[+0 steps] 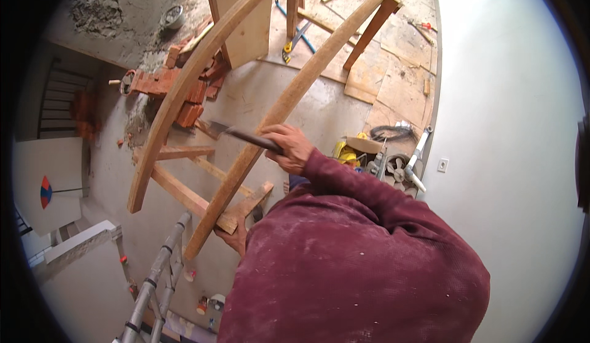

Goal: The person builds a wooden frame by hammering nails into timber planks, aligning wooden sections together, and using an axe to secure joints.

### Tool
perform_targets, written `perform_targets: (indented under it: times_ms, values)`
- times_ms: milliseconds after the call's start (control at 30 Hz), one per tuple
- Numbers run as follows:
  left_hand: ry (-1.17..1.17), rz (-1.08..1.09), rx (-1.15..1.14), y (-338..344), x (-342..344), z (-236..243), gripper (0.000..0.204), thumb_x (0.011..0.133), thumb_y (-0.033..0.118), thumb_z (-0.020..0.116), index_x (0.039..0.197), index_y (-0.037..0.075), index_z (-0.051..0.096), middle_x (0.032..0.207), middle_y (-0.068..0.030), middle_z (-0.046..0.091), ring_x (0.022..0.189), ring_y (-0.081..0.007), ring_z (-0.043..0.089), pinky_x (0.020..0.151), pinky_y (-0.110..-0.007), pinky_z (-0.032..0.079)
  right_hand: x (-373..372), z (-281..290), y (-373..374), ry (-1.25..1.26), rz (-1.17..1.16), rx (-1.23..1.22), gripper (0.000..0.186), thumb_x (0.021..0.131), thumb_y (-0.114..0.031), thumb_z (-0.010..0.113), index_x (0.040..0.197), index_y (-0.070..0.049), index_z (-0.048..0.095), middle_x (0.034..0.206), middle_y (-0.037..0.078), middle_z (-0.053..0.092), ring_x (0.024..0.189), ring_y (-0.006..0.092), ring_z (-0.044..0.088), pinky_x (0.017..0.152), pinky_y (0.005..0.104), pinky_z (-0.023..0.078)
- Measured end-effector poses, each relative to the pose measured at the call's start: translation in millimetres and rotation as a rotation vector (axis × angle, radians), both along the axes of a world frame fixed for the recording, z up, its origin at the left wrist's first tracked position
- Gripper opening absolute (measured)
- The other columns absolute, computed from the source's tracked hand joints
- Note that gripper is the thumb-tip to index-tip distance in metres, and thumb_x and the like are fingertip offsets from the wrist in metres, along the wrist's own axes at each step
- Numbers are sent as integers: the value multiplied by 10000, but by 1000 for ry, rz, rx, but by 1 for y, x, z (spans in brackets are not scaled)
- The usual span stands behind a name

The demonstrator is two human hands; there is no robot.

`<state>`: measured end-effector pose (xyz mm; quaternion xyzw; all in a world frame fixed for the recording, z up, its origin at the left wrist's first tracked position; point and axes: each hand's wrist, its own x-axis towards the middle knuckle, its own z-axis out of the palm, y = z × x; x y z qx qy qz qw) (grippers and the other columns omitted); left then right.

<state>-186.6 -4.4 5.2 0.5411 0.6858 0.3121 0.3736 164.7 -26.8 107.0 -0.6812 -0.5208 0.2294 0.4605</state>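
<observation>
My right hand (292,147) is closed round the dark handle of a hammer-like tool (252,137), held above the nearer curved wooden rail (301,88). The tool's far end is blurred, so its exact kind is unclear. Lower down, my left hand (234,240) grips a short wooden block (244,208) beside that rail's lower end; part of this hand is hidden behind the wood and my sleeve. A second curved rail (178,97) runs alongside on the left, and wooden crosspieces (179,189) join the lower part of the frame.
Red bricks (166,85) and mortar (98,14) lie at the far left. A handsaw (295,43) rests beyond the frame. To the right are a fan (398,168), yellow gear (348,156) and white pipe (420,143) by the wall. A metal ladder (153,278) stands lower left.
</observation>
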Motion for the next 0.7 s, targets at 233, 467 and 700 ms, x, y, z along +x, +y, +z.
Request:
perform_targets:
  times_ms: [233,467,700]
  values:
    - [207,-336,-135,11,-10,53,1001,783,388,808,1466,-98,262,1374,-309,466,1273,-418,493,1066,-469,395,132,-55,-49,720,-635,113,372,920,-112,708,1279,-63,622,1065,-1,641,899,115,609,783,269,529]
    - [131,-1170,-421,149,25,226,355,936,155,651,1250,-8,634,1034,-48,716,901,-101,636,798,-262,518,311,-79,3,1048,-1103,294,598,944,-272,648,1493,-224,416,912,-40,517,797,105,531,756,434,508]
    - [646,-936,208,382,301,148,918,710,331,838,1462,14,417,1335,-224,581,1261,-314,558,1055,-397,422,376,-79,31,1417,-828,303,477,995,-544,505,1236,-133,494,1051,169,664,889,336,658,739,503,569]
